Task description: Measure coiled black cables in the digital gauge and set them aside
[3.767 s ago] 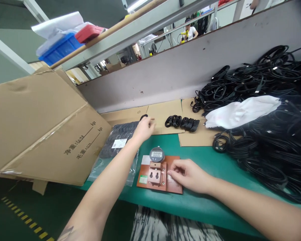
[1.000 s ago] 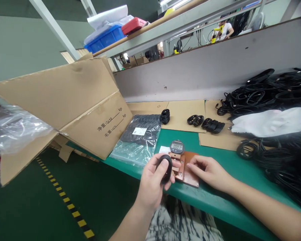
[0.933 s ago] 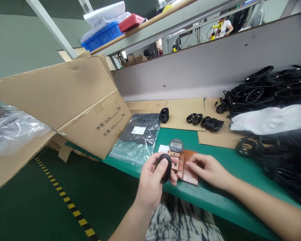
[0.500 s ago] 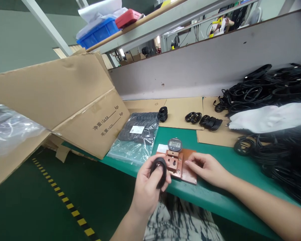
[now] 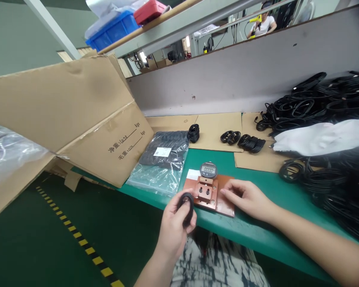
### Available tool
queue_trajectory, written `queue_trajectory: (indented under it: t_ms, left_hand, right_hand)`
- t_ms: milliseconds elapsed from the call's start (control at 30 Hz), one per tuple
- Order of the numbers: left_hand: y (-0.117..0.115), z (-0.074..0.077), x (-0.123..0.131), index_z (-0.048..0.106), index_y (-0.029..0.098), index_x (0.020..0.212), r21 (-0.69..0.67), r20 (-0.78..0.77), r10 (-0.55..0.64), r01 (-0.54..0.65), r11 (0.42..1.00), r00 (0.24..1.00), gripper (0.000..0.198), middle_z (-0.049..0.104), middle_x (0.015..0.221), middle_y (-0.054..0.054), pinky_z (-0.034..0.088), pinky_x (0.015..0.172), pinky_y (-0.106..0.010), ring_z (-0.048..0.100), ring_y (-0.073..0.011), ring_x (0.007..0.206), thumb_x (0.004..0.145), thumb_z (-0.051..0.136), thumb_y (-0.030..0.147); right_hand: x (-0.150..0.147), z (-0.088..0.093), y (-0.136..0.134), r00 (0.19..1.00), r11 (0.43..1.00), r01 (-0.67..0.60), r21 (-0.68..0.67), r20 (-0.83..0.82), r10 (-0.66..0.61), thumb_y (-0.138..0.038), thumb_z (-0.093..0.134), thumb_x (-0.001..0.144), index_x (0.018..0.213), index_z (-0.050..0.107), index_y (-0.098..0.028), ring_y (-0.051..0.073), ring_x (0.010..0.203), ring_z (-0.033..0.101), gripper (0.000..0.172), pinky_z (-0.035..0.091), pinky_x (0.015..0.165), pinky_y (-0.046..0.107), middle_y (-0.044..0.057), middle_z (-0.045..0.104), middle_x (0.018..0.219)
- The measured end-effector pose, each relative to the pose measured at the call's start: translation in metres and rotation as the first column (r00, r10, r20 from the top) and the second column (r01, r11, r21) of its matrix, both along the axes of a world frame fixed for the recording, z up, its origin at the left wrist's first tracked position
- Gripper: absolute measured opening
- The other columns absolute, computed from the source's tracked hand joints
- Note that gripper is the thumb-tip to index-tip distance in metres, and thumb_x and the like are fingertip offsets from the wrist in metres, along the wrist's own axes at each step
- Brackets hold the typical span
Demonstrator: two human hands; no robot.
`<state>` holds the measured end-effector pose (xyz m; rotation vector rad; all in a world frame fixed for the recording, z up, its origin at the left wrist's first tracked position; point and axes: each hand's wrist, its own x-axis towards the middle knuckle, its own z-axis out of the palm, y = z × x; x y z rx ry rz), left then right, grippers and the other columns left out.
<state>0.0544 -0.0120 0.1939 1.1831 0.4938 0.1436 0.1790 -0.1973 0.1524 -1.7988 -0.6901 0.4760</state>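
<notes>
From the head camera, I'd judge the black rubber ring [image 5: 186, 195] light and pliant, more grippy than slippery (it could squash out of round, so I'd take it by the rim). My left hand [image 5: 175, 228] is closed on it, holding it just above the near edge of the green table [image 5: 257, 229], left of the copper gauge plate [image 5: 208, 195], while my right hand [image 5: 247, 199] lies loosely open against that plate.
</notes>
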Motion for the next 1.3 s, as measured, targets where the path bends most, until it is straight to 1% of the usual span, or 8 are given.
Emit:
queue_trajectory:
  t_ms: [233,400,667,800,900,1100,1233,1300]
  left_hand:
    - [0.003,-0.002,-0.004,0.055,0.017,0.124,0.119,-0.020,0.000,0.002,0.993,1.000,0.044,0.052,0.049,0.005,0.032,0.043,-0.020,0.041,-0.0070,0.041,0.085,0.063,0.036]
    - [0.001,0.001,-0.012,0.049,0.017,0.130,0.132,-0.061,-0.012,0.020,0.991,0.998,0.053,0.063,0.061,0.000,0.044,0.049,-0.023,0.055,-0.0120,0.051,0.083,0.066,0.035]
    - [0.007,0.013,-0.021,0.069,0.011,0.091,-0.150,-0.064,0.008,-0.017,0.989,0.998,0.022,0.069,0.103,-0.012,0.057,0.063,-0.024,0.066,-0.0134,0.071,0.080,0.071,0.030]
    - [0.005,0.011,-0.023,0.065,0.017,0.099,-0.255,-0.049,-0.110,0.094,0.962,0.993,0.023,0.068,0.080,-0.005,0.044,0.035,-0.019,0.049,-0.0075,0.045,0.086,0.063,0.036]
    - [0.003,0.005,-0.022,0.065,0.015,0.100,-0.295,0.002,-0.093,0.089,0.951,0.996,0.021,0.059,0.066,-0.001,0.040,0.039,-0.016,0.042,-0.0049,0.044,0.089,0.060,0.032]
    - [0.002,-0.007,-0.017,0.065,0.006,0.077,-0.461,-0.050,-0.044,0.016,0.887,0.998,0.029,0.064,0.081,-0.010,0.041,0.046,-0.017,0.044,-0.0035,0.048,0.092,0.049,0.025]
    - [-0.002,-0.012,-0.023,0.062,0.013,0.079,-0.531,-0.090,-0.208,0.130,0.837,0.974,0.031,0.065,0.067,-0.007,0.032,0.034,-0.015,0.035,-0.0037,0.037,0.094,0.045,0.035]
    - [-0.004,-0.014,-0.029,0.061,0.017,0.081,-0.430,-0.061,-0.281,0.229,0.873,0.958,0.032,0.054,0.050,0.001,0.027,0.029,-0.016,0.025,-0.0040,0.030,0.092,0.048,0.044]
  right_hand:
    - [0.000,0.001,0.000,1.000,1.000,0.006,-0.008,0.006,-0.006,-0.049,0.052,0.090,0.076,0.060,-0.016,0.014,0.060,0.051,0.037,0.040,0.057,0.026,0.003,0.059,0.068]
    - [0.001,0.001,-0.001,1.000,1.000,-0.003,-0.001,0.005,0.003,-0.048,0.052,0.090,0.076,0.060,-0.016,0.014,0.060,0.051,0.035,0.041,0.057,0.026,0.002,0.059,0.068]
    - [0.001,0.000,-0.001,1.000,1.000,0.000,0.004,0.021,0.000,-0.047,0.052,0.090,0.077,0.061,-0.016,0.014,0.061,0.052,0.035,0.041,0.058,0.026,0.002,0.061,0.070]
    - [0.001,-0.002,-0.003,0.999,1.000,0.000,-0.004,0.032,0.000,-0.047,0.052,0.090,0.078,0.061,-0.016,0.014,0.063,0.052,0.034,0.041,0.058,0.026,0.002,0.061,0.070]
    - [0.000,-0.003,-0.002,1.000,1.000,-0.001,-0.002,0.016,0.001,-0.047,0.052,0.090,0.077,0.061,-0.016,0.014,0.061,0.050,0.034,0.041,0.058,0.026,0.002,0.059,0.069]
    - [0.000,-0.002,-0.001,0.999,1.000,0.006,-0.007,0.037,-0.006,-0.046,0.052,0.090,0.076,0.060,-0.016,0.014,0.061,0.050,0.034,0.041,0.058,0.026,0.001,0.059,0.068]
    - [0.001,-0.002,-0.001,0.998,1.000,0.001,-0.006,0.055,-0.001,-0.045,0.052,0.091,0.076,0.060,-0.017,0.014,0.062,0.050,0.033,0.041,0.058,0.025,0.001,0.059,0.069]
    - [0.000,-0.002,-0.001,0.999,1.000,-0.002,-0.004,0.048,0.002,-0.046,0.051,0.091,0.076,0.060,-0.017,0.014,0.062,0.050,0.034,0.041,0.058,0.025,0.001,0.059,0.069]
